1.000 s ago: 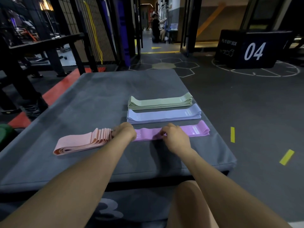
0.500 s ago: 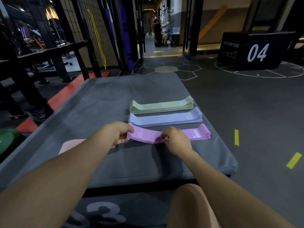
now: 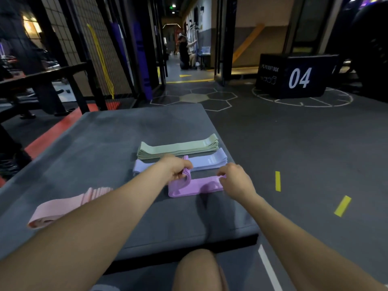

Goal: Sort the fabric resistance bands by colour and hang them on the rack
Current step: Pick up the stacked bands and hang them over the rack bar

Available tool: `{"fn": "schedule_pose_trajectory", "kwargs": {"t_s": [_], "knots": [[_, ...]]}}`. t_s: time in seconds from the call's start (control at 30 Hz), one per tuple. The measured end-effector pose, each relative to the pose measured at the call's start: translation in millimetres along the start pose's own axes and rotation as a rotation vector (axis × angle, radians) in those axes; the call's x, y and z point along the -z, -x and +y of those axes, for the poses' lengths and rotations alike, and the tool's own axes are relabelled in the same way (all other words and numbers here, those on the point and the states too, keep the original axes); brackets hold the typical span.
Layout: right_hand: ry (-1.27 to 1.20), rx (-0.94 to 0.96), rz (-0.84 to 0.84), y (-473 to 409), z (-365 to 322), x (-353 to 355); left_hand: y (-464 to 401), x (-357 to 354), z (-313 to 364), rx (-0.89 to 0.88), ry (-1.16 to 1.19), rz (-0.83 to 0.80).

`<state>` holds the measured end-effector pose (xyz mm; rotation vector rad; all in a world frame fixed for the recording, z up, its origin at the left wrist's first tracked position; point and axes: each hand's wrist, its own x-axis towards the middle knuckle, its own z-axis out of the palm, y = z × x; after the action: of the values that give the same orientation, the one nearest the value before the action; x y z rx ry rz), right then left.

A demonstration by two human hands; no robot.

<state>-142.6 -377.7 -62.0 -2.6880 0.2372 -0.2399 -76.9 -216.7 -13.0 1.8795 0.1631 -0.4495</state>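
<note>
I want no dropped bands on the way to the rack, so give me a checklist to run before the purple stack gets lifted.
1. Left hand grips the left end of the purple bands, folded upward: ok.
2. Right hand pinches their right end: ok.
3. All purple layers are caught in both grips: cannot tell, fingers hide the ends.
4. Purple stack lies apart from the lavender bands behind it: ok on the right; on the left, the hand overlaps them.
5. Green bands and pink bands lie sorted on the mat: ok.
6. Rack within sight: not ok.
</note>
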Motion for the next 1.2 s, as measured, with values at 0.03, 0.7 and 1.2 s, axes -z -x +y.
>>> {"fn": "schedule_pose_trajectory", "kwargs": {"t_s": [0.03,0.7,1.2], "knots": [[-0.013,-0.009,-0.001,-1,6,2,-2,-10,1,-0.004,-0.004,-0.007],[-0.343,-0.1,0.052,1,54,-6,-22,-85,-28,-0.157,-0.215,-0.086],[-0.261,-0.013,0.049,14,31,11,1,-77,-28,-0.241,-0.255,-0.01]]}}
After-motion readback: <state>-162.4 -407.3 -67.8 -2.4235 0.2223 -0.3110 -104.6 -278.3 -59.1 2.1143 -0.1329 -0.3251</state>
